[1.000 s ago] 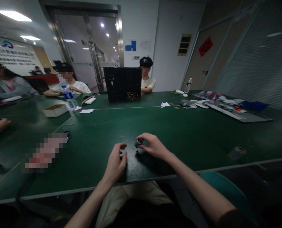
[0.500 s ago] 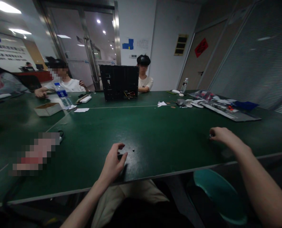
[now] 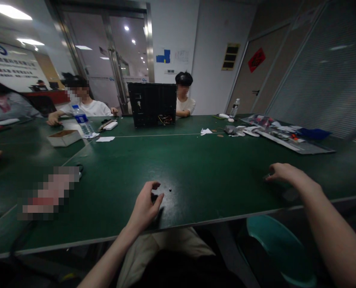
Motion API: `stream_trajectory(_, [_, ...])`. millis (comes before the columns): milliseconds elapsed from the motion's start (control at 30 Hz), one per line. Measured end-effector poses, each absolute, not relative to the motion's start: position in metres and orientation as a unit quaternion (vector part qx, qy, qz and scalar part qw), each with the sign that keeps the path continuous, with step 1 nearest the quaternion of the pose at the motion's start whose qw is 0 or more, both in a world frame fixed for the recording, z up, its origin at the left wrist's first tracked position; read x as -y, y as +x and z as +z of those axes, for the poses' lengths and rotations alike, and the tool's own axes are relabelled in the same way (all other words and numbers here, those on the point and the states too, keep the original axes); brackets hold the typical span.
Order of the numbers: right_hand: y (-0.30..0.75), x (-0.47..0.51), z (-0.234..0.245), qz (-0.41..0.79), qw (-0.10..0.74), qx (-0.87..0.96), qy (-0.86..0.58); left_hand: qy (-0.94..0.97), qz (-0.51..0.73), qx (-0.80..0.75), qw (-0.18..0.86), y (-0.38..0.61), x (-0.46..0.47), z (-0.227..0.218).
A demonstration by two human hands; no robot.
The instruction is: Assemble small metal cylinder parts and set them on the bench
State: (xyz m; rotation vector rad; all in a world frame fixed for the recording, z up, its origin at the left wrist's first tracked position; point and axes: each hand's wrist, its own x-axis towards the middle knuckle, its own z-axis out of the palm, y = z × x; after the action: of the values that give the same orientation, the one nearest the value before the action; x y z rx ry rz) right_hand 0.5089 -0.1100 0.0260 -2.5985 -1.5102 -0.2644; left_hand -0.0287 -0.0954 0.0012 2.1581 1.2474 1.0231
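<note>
My left hand (image 3: 147, 203) rests on the green table (image 3: 189, 160) near its front edge, thumb and fingers apart and nothing between them. Just right of its fingertips lies a tiny dark piece with a light top (image 3: 170, 190), not touching the hand; its kind is too small to tell. Farther right, my right hand (image 3: 282, 173) is low over the table with its fingers bent together. A small shiny thing (image 3: 267, 177) shows at those fingertips, mostly hidden and blurred.
An open black computer case (image 3: 152, 105) stands at the back. On the left are a white box (image 3: 64, 138), a water bottle (image 3: 83, 122) and a blurred-out flat item (image 3: 53, 194). A board with mixed parts (image 3: 297, 144) lies right. People sit across and left. A teal stool (image 3: 281, 248) is below.
The view has shifted slightly. My right hand's fingers have tilted lower toward the table, and more of the small shiny thing shows. My left hand and the tiny piece keep their places.
</note>
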Motion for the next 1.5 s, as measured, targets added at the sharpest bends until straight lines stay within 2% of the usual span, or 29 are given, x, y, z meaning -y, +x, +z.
stream_trajectory(100, [0.480, 0.107, 0.041, -0.035, -0.003, 0.507, -0.861, 0.783, 0.366, -0.450, 0.224, -0.028, 0.095, 0.000])
stream_trajectory(167, [0.442, 0.104, 0.051, -0.055, -0.008, 0.554, -0.831, 0.785, 0.363, -0.448, 0.225, -0.028, 0.095, -0.001])
stream_trajectory(267, [0.365, 0.100, 0.058, -0.065, 0.070, 0.670, -0.736, 0.787, 0.363, -0.443, 0.229, -0.028, 0.095, -0.001])
stream_trajectory(367, [0.285, 0.095, 0.048, 0.033, 0.148, 0.790, -0.594, 0.785, 0.358, -0.443, 0.243, -0.028, 0.095, 0.000])
stream_trajectory(467, [0.225, 0.086, 0.031, 0.112, 0.168, 0.854, -0.479, 0.780, 0.348, -0.452, 0.258, -0.028, 0.096, 0.001])
stream_trajectory(667, [0.174, 0.055, 0.011, 0.182, 0.190, 0.876, -0.403, 0.781, 0.334, -0.460, 0.257, -0.027, 0.098, 0.004])
stream_trajectory(733, [0.169, 0.048, 0.008, 0.238, 0.207, 0.864, -0.394, 0.782, 0.336, -0.457, 0.259, -0.027, 0.098, 0.004])
stream_trajectory(800, [0.167, 0.044, 0.004, 0.320, 0.258, 0.817, -0.405, 0.781, 0.339, -0.455, 0.262, -0.027, 0.098, 0.003])
stream_trajectory(933, [0.167, 0.044, -0.003, 0.550, 0.399, 0.616, -0.400, 0.782, 0.340, -0.452, 0.263, -0.027, 0.097, 0.003])
stream_trajectory(1033, [0.166, 0.044, -0.005, 0.667, 0.450, 0.476, -0.356, 0.785, 0.338, -0.449, 0.262, -0.027, 0.098, 0.004])
stream_trajectory(1167, [0.165, 0.042, -0.005, 0.716, 0.469, 0.409, -0.316, 0.783, 0.336, -0.452, 0.264, -0.026, 0.099, 0.005])
stream_trajectory(1500, [0.165, 0.044, -0.002, 0.735, 0.464, 0.403, -0.287, 0.783, 0.337, -0.452, 0.265, -0.026, 0.100, 0.007])
